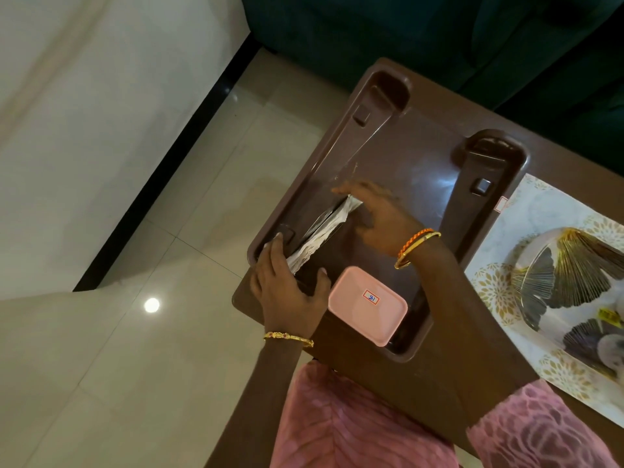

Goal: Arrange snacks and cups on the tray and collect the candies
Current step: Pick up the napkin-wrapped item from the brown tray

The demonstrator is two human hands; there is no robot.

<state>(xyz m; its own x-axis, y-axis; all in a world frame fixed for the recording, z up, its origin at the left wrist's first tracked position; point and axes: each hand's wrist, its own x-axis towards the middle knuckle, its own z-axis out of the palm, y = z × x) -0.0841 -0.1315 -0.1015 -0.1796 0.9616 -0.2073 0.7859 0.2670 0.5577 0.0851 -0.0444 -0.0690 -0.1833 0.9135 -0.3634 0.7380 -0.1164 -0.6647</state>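
Pink patterned sleeves [354, 423] sit closest, above a brown wooden table [422, 393]. On it lies a large brown plastic tray [435, 170] holding a small pink rectangular plate [368, 305]. The left hand [287, 288] grips one end of a silvery crinkled snack packet [324, 234]; the blurred right hand [381, 214], fingers spread, touches the other end.

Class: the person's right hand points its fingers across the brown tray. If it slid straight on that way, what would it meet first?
Probably the brown tray's raised far-left rim; the right hand is blurred, so direction is uncertain.
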